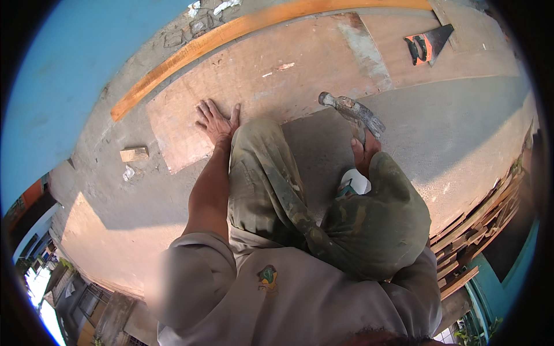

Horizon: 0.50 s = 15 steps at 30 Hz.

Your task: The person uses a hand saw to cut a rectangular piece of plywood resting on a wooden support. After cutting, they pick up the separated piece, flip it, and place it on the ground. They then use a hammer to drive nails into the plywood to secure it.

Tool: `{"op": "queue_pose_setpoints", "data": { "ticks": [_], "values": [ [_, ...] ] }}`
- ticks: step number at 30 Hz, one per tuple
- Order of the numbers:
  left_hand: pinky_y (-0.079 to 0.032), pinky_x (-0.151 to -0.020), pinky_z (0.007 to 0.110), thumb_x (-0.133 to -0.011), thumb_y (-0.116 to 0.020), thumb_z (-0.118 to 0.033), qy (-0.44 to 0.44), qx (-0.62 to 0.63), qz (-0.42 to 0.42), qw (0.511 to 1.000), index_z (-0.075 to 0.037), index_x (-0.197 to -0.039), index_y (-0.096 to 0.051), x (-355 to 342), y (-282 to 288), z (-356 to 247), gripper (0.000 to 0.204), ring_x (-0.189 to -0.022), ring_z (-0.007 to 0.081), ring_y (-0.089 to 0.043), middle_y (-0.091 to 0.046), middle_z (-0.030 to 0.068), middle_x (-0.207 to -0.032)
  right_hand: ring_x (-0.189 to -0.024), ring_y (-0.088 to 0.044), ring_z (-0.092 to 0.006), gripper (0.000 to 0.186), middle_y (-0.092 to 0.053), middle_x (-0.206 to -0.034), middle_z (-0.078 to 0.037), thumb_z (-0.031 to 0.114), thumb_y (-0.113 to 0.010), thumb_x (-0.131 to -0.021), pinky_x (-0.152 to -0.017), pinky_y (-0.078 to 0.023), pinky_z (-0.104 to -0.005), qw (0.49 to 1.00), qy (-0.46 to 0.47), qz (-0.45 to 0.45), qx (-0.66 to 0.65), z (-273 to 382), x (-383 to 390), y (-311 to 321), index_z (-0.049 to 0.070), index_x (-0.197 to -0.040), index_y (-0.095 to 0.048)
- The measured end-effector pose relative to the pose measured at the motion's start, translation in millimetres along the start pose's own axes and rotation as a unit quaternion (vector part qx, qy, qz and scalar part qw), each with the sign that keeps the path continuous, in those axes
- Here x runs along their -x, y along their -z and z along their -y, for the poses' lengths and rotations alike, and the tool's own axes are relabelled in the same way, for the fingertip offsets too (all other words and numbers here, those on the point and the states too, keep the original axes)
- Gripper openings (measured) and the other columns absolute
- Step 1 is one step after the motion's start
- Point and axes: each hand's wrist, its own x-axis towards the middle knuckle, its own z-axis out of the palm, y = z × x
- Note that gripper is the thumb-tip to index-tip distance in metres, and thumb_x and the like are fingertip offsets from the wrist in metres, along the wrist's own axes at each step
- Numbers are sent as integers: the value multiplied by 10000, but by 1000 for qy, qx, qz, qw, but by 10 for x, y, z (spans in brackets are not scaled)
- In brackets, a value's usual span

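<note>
My left hand lies with fingers spread on a worn plywood sheet, just left of my bent knee. My right hand grips a hammer by its handle, its worn metal head raised at the front. That hand is partly hidden by my other knee. A white and teal shoe shows below it. A long orange-brown timber runs along the far edge of the plywood. A handsaw with an orange and black handle lies on the boards at upper right.
A light blue wall rises at left. A small wood block and white scraps sit on the concrete. Stacked wooden strips are at lower right. Rubble lies beyond the timber.
</note>
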Motion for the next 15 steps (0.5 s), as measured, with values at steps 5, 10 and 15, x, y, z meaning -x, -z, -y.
{"op": "queue_pose_setpoints", "data": {
  "ticks": [5,10,15],
  "values": [
    [-21,-1153,607,-816,-474,-746,-7,13,10,1000,-20,-1525,-183,-47,79,-99,1055,-1498,321,9,-98,182,-1607,-840,-609,-525,426,-623,-872,-325,388,-479,-974,-727,-464,-547,988,-106,109,-5,-6,-126,-382,4,-1159,-459],
    [-19,-1164,589,-830,-461,-740,8,15,21,1000,-28,-1530,-170,42,180,-66,1039,-1498,319,17,-81,175,-1610,-849,-616,-513,435,-623,-865,-321,398,-450,-991,-740,-457,-553,992,-105,-71,-17,33,24,-258,19,-1203,-432],
    [-1,-1166,581,-850,-435,-734,-23,11,20,999,-26,-1525,-188,37,138,-123,1009,-1496,321,2,-89,180,-1607,-834,-637,-476,472,-634,-870,-300,435,-455,-977,-731,-471,-521,975,-183,89,88,-138,-116,-506,35,-1228,-468]
  ]
}}
